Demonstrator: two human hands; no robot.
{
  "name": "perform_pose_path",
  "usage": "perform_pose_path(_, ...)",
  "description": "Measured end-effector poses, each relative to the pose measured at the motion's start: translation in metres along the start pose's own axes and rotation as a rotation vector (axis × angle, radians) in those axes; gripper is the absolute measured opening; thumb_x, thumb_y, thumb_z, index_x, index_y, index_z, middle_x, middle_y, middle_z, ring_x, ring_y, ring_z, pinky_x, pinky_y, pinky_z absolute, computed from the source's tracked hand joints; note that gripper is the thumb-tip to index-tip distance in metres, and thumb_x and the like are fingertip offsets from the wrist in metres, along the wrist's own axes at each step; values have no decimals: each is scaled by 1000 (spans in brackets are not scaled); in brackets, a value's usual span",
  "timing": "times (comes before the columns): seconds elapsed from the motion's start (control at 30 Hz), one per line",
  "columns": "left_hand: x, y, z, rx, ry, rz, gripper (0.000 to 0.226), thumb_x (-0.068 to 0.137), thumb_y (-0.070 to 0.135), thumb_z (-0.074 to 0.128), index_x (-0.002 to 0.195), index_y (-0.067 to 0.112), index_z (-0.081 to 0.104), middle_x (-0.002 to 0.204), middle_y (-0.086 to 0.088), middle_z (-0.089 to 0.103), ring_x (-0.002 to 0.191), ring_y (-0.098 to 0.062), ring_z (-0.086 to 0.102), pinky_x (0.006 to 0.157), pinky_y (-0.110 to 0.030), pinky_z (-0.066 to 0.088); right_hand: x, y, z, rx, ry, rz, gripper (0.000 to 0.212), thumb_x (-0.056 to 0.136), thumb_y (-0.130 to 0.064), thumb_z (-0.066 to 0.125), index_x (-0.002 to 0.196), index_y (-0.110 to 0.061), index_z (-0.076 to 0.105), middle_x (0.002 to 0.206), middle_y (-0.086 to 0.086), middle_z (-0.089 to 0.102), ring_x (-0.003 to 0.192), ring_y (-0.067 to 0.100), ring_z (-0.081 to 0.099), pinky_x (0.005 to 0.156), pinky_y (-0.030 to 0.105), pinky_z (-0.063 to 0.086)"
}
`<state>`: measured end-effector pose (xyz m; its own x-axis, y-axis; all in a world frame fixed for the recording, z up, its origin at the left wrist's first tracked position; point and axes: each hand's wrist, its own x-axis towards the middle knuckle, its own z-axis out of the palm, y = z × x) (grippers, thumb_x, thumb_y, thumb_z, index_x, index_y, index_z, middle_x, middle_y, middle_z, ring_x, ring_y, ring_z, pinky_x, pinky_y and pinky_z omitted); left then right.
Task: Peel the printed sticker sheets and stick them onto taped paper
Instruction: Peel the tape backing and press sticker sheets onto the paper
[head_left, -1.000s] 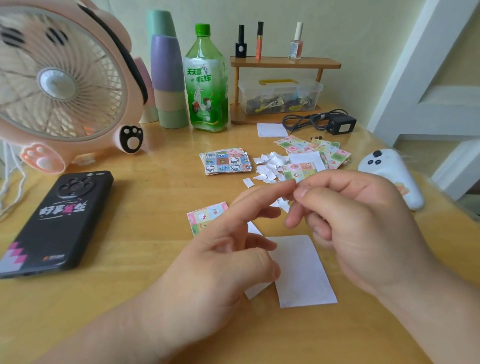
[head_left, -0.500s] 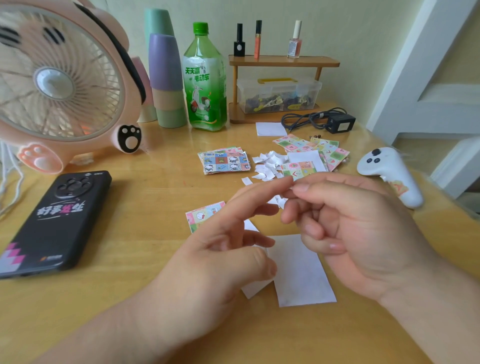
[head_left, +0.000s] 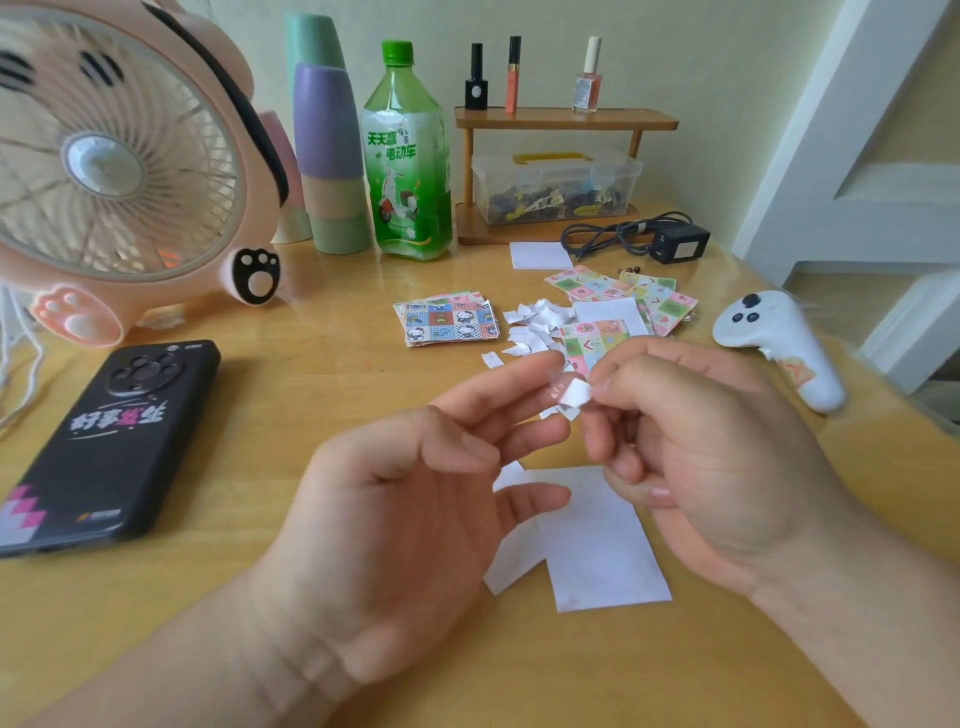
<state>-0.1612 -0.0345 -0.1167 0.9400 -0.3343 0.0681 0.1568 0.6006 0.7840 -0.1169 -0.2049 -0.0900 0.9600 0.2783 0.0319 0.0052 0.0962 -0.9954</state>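
Sticker piece (head_left: 575, 392), small and white, is held up at centre frame above the white paper (head_left: 602, 551), which lies flat on the table (head_left: 311, 405). On my feed the left hand (head_left: 410, 499) is loose, its fingers mostly straight, with only the index fingertip touching the piece's left edge. The right hand (head_left: 711, 457) is curled, pinching the piece between thumb and forefinger, with printed sticker sheets (head_left: 665, 312) lying beyond it at upper right of centre.

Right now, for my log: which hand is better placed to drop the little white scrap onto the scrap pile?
The right hand, probably: its thumb and forefinger pinch the white scrap, and the scrap pile lies just beyond it. The left hand has straight fingers, at most touching the scrap.
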Motion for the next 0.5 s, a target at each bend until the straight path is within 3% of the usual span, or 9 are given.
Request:
perform_pose_path(0.13, 2, 3, 0, -133, 25, -49, 67, 58, 21, 62, 122, 9, 72, 123, -7, 68, 107, -19, 63, 83, -35, 55, 1, -1, -2, -25, 3, 24, 17, 68, -17, 50, 72, -1, 56, 53, 14, 52, 46, 19, 36, 37, 17, 24)
perform_pose_path(0.27, 2, 6, 2, -153, 89, -63, 65, 55, 21, 59, 117, 10, 75, 118, -6, 70, 99, -20, 66, 77, -34, 55, 7, -2, -6, -116, 50, -1, 13, 68, -17, 49, 63, -7, 54, 53, 11, 55, 46, 18, 37, 36, 17, 26)
perform_pose_path(0.4, 2, 10, 2, -137, 199, -41, 60, 59, 19, 52, 113, 10, 77, 112, -6, 71, 91, -21, 66, 75, -35, 51, 17, -1, -17, -411, 82, -52, 13, 69, -19, 58, 62, -9, 59, 57, 13, 61, 51, 19, 42, 44, 22, 33)
perform_pose_path(0.5, 2, 14, 1, -137, 314, 7, 49, 66, 17, 47, 103, 9, 77, 103, -7, 69, 82, -22, 63, 74, -36, 45, 25, 3, -24, -639, 66, -109, 15, 79, -7, 66, 65, -11, 65, 63, 13, 66, 51, 14, 48, 48, 24, 39)
